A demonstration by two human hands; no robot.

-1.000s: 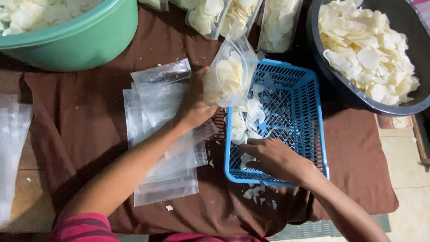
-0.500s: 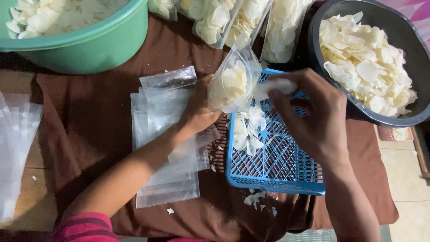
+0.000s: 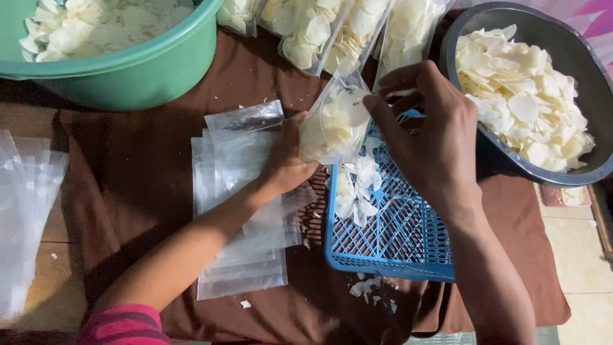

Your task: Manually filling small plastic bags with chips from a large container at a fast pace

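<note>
A brown cloth (image 3: 153, 172) covers the surface, with bare wood (image 3: 57, 255) showing at its left edge and tile floor (image 3: 581, 255) past its right. Taking the blue basket (image 3: 383, 249) as landmark: a pile of empty clear bags (image 3: 242, 211) lies just left of it, a green basin (image 3: 121, 70) sits well up-left, filled bags (image 3: 319, 32) lie above it, and a dark basin (image 3: 575, 57) stands up-right. Crumbs (image 3: 367, 287) lie just below the basket, and more clear bags (image 3: 25, 211) rest far left on the wood.

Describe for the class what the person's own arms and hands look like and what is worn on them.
Both hands, left and right, are bare: no gloves, rings or watch visible. The forearms are uncovered. A pink, dark-striped sleeve shows at the left upper arm.
</note>
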